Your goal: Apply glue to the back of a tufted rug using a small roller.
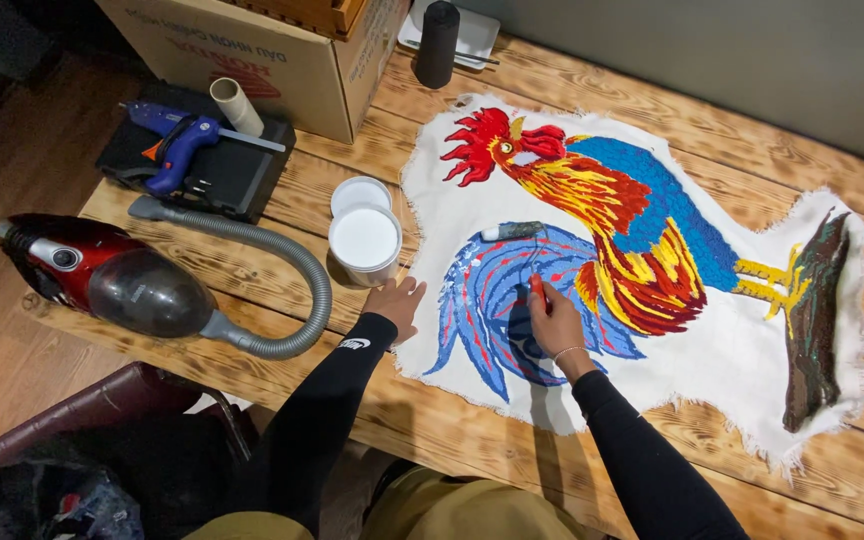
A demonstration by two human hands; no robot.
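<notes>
- R hand (555,322) closed round a red marker/paint pen (537,291), tip down on the blue tail of the rooster painted on the white cloth (752,350).
- L hand (396,305) flat, fingers apart, pressing the cloth's near-left edge, just beside the white tub (365,243); grips nothing.
- Cloth lies across the middle of the wooden table (472,430), rooster's head toward the far edge, feet toward the right end. Frayed edges all round.
- Step in hand, my read: adding red strokes over the blue tail feathers. Body, comb, neck already filled w/ colour; tail looks partly streaked, so the work seems well along.
- Next move calls for, I'd say: short controlled strokes along the feather lines, L hand keeping the fabric taut so it doesn't drag under the tip; wrist held off wet paint.
- A 2nd pen, grey (512,231), lies on the cloth just beyond the tail, apart from both hands.
- Tub's lid (359,192) sits behind it, touching or nearly.
- Table's left end: red handheld vacuum (102,275) w/ grey hose (292,270) curling toward the tub; blue glue gun (177,145) on a black case (222,175), w/ a cardboard tube (236,105).
- Far-left corner: cardboard box (252,50). Dark cylinder (437,45) at the far edge.
</notes>
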